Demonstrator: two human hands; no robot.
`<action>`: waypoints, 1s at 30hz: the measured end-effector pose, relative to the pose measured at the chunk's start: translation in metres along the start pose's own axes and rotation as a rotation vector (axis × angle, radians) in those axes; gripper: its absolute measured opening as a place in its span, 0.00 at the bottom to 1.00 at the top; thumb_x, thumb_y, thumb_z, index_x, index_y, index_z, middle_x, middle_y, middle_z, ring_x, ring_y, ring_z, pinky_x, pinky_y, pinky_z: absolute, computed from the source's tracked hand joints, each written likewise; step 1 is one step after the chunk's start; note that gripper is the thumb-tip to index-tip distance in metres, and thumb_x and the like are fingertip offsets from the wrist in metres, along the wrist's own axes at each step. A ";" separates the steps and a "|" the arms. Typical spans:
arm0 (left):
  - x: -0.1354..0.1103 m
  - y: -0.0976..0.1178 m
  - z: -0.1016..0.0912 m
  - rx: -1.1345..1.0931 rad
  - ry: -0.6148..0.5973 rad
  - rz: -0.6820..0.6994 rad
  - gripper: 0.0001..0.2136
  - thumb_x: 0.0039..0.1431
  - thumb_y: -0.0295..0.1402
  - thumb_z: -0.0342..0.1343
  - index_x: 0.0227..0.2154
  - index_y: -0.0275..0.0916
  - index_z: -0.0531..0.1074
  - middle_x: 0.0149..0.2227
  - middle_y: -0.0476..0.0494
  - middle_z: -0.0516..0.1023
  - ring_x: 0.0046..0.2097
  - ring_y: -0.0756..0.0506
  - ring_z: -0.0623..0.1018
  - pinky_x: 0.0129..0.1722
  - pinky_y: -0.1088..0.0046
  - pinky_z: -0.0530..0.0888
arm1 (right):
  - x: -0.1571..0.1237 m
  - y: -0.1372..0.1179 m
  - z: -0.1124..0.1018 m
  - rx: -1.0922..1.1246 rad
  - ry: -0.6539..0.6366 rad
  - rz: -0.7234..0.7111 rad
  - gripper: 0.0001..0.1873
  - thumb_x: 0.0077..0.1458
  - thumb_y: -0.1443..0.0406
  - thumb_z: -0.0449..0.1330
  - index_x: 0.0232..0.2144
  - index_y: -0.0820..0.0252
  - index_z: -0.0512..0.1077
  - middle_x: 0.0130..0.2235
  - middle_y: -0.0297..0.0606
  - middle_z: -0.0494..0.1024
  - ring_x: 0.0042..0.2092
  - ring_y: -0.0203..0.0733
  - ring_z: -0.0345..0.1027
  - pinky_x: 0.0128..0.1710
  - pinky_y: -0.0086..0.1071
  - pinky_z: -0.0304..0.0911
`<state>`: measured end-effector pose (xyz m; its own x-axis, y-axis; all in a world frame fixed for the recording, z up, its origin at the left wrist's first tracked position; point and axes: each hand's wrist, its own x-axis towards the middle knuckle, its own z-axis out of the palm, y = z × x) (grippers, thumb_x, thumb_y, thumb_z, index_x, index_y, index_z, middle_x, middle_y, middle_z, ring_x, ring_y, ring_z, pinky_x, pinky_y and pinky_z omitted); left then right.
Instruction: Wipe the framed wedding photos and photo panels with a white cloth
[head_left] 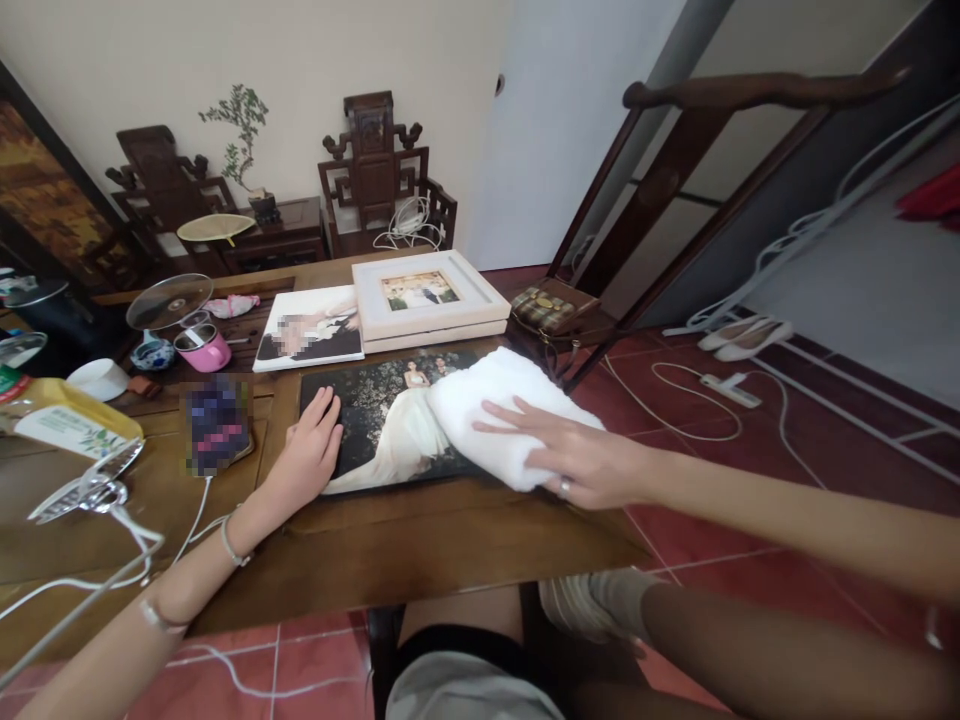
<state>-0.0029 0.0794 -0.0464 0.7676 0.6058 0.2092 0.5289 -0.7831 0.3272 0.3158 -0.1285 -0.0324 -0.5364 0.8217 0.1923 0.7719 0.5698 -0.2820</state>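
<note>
A dark photo panel (390, 430) showing a couple in wedding clothes lies flat on the wooden table (420, 540). On its left end rests my left hand (311, 445), fingers stretched out flat. My right hand (566, 455) holds a folded white towel (495, 400) against the panel's right end; its fingers lie across the top of the cloth. The towel hides that end of the panel and overhangs toward the table's right edge. Just behind the panel are a white-edged photo print (307, 330) and a stack of white picture frames (435, 290).
To the left lie a phone (217, 425) on a white cable, a pink mug (204, 348), an oil bottle (67, 415) and a metal stand (94, 490). A plaid bag (555, 305) rests by a wooden chair (660, 190) on the right. Cables cross the tiled floor.
</note>
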 end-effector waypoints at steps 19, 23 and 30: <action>-0.002 0.001 -0.001 0.038 -0.016 -0.005 0.22 0.68 0.32 0.38 0.62 0.34 0.59 0.68 0.31 0.55 0.69 0.38 0.54 0.62 0.50 0.62 | 0.014 0.020 -0.005 -0.036 -0.026 0.089 0.11 0.50 0.71 0.52 0.33 0.58 0.72 0.66 0.45 0.58 0.68 0.51 0.43 0.64 0.56 0.47; -0.001 0.005 -0.006 0.055 -0.063 -0.035 0.22 0.68 0.32 0.38 0.62 0.32 0.59 0.68 0.30 0.54 0.69 0.38 0.54 0.61 0.50 0.63 | 0.043 0.039 -0.015 -0.094 -0.078 0.248 0.13 0.51 0.71 0.51 0.37 0.60 0.72 0.66 0.49 0.58 0.64 0.56 0.54 0.56 0.55 0.59; -0.001 0.009 -0.008 0.051 -0.064 -0.033 0.22 0.68 0.32 0.37 0.62 0.30 0.59 0.68 0.29 0.54 0.69 0.37 0.53 0.61 0.48 0.63 | 0.083 0.037 -0.030 -0.221 -0.155 0.293 0.17 0.52 0.73 0.51 0.43 0.63 0.72 0.61 0.55 0.65 0.61 0.58 0.60 0.53 0.51 0.61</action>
<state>-0.0020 0.0726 -0.0367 0.7702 0.6224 0.1393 0.5708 -0.7701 0.2848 0.3101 -0.0389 0.0010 -0.3143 0.9492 -0.0152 0.9458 0.3117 -0.0913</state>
